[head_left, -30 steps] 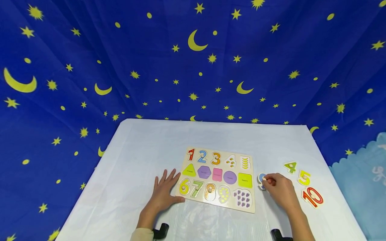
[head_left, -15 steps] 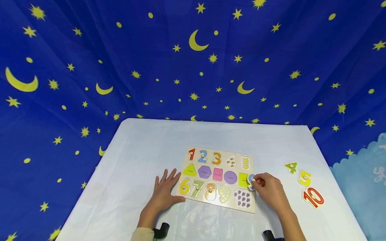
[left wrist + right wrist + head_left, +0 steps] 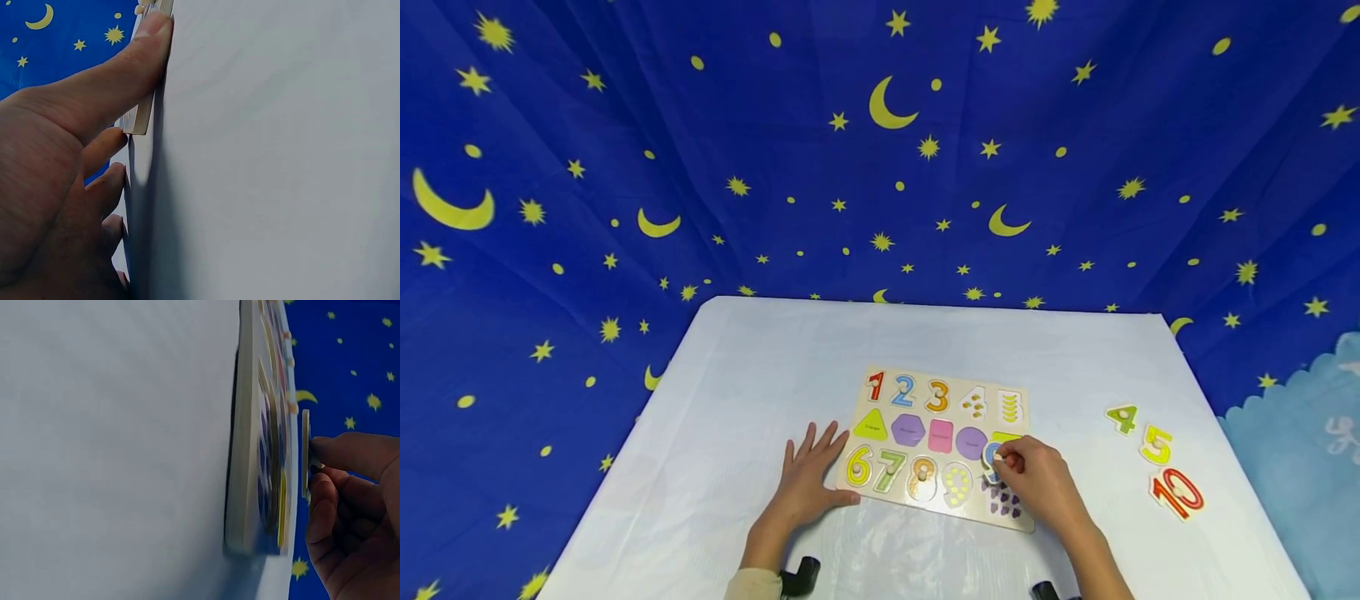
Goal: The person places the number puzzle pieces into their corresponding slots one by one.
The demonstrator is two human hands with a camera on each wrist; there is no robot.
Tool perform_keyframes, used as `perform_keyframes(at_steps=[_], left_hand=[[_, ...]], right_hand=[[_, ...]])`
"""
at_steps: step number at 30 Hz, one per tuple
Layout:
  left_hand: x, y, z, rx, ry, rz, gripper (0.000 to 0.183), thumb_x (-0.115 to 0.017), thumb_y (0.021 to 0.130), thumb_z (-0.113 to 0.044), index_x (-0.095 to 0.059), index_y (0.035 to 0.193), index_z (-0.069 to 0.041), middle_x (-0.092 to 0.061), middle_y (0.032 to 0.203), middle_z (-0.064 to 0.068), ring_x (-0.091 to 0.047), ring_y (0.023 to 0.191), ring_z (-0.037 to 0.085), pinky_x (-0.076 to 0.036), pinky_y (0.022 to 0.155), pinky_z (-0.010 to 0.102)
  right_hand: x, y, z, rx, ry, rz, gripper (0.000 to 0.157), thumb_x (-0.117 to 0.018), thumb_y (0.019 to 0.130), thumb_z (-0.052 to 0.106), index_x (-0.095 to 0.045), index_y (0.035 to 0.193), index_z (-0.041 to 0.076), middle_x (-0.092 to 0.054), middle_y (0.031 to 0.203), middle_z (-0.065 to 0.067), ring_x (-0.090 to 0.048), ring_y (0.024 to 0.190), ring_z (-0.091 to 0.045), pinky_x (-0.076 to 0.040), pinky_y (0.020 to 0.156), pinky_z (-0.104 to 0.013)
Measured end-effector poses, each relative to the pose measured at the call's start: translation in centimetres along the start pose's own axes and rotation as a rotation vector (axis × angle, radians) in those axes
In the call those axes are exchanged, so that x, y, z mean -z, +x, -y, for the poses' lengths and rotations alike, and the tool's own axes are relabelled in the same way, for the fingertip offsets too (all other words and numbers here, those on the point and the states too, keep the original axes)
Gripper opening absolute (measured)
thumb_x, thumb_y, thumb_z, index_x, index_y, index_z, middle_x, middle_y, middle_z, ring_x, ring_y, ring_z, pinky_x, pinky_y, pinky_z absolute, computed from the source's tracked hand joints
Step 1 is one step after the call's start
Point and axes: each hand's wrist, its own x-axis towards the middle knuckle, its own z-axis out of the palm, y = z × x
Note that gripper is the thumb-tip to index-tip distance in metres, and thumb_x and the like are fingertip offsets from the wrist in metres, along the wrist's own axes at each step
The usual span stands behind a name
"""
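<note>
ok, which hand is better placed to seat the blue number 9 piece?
Likely right: the right hand pinches the blue number 9 piece over the pale wooden puzzle board, right of the yellow-dotted 9-shaped slot. The left hand rests at the board's left edge.

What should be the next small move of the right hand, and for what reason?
Probably the right hand should shift the blue 9 slightly left and towards the person, then lower it: the piece is held above the board, and the 9-shaped recess there is unfilled.
</note>
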Motion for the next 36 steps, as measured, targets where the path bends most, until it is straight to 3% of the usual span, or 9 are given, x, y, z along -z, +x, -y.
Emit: perform_keyframes(at_steps=[28,36], left_hand=[[0.2,-0.1,0.1,-0.022,-0.002,0.001,0.102,-0.084,0.064,-0.050,-0.038,0.149,-0.019,-0.023,0.157,0.002,-0.002,0.145,0.031,0.007,0.111,0.058],[0.0,0.0,0.2,-0.010,-0.004,0.006,0.103,-0.084,0.063,-0.050,-0.037,0.150,-0.021,-0.022,0.157,0.000,-0.001,0.145,0.030,0.007,0.111,0.056]], right_hand=[[-2.8,0.1,2.8,0.052,0.027,0.114,0.013,-0.079,0.077,0.016,-0.066,0.080,0.017,-0.050,0.068,0.013,-0.047,0.062,-0.005,-0.042,0.058,-0.025],[-3.3,-0.3,3.4,0.087,0.031,0.102,0.015,-0.080,0.074,0.016,-0.066,0.078,0.018,-0.050,0.067,0.014,-0.046,0.061,-0.004,-0.042,0.058,-0.024]])
